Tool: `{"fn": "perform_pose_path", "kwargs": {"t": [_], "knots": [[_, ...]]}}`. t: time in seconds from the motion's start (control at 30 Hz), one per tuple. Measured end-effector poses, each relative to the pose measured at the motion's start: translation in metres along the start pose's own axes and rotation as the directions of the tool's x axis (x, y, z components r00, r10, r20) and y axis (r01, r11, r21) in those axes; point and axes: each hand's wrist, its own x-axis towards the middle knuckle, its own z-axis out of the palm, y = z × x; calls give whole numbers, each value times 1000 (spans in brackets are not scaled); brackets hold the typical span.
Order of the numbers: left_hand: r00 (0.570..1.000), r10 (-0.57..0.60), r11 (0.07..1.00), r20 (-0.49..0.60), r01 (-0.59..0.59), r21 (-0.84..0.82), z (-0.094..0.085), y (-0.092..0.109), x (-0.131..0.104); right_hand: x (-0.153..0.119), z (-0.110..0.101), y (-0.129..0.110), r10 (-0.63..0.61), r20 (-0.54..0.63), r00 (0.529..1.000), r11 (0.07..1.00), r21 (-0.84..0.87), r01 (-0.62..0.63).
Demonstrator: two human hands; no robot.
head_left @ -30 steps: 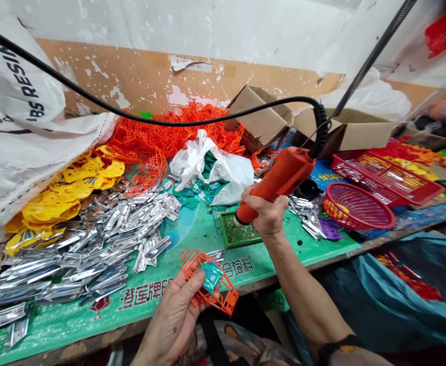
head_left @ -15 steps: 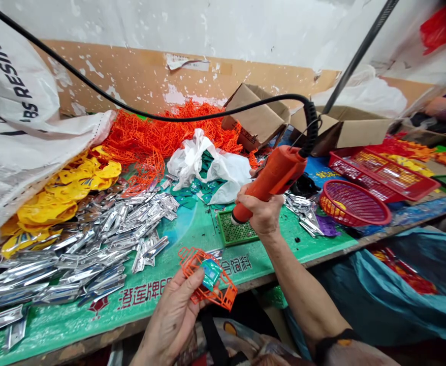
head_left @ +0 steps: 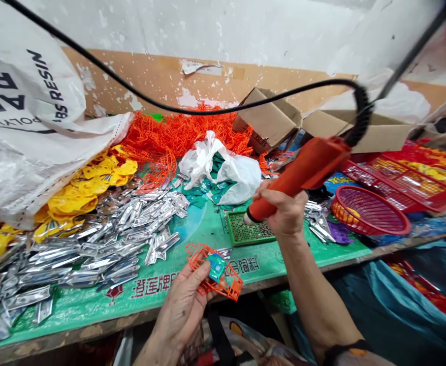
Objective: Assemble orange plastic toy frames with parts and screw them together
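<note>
My left hand (head_left: 187,297) pinches an orange plastic frame (head_left: 231,285) with a small teal packet (head_left: 217,266) lying on it, just off the table's front edge. My right hand (head_left: 288,211) is wrapped round an orange-red power screwdriver (head_left: 301,168), tilted with its pale tip down to the left. That tip is over the left part of a green tray (head_left: 251,240) that holds many tiny dark pieces; whether it touches them I cannot tell. A black cable (head_left: 139,90) runs from the tool's upper end to the upper left.
Silver metal pieces (head_left: 104,254) and yellow parts (head_left: 74,198) cover the left. Behind lie orange frames (head_left: 192,129), a white plastic bag (head_left: 242,175) and a cardboard box (head_left: 268,122). At right are a red round basket (head_left: 371,211) and red rectangular baskets (head_left: 417,178).
The view has shifted left. My right hand has moved the screwdriver right, its body tilting lower, with the tip still over the green tray. My left hand keeps hold of the orange frame.
</note>
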Motion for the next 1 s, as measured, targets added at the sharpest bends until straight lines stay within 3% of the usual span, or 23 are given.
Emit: {"fn": "perform_pose_path", "kwargs": {"t": [0.13, 0.27, 0.5, 0.7, 1.0], "knots": [[999, 17, 999, 27, -16, -31, -2, -1, 2, -17, 7, -35, 27, 92, 995, 993, 115, -37], [993, 25, 999, 113, -20, -43, -3, -3, 3, -46, 14, -56, 108, 228, 968, 957, 239, -163], [992, 16, 998, 128, -8, -63, -2, -3, 3, -74, 20, -53, 123, 340, 932, 936, 273, -223], [996, 13, 998, 86, -8, -55, -3, -4, 4, -76, 20, -52, 122, 343, 931, 948, 238, -212], [993, 26, 999, 119, -20, -48, -4, -5, 5, -76, 19, -53, 132, 333, 934, 952, 221, -213]]}}
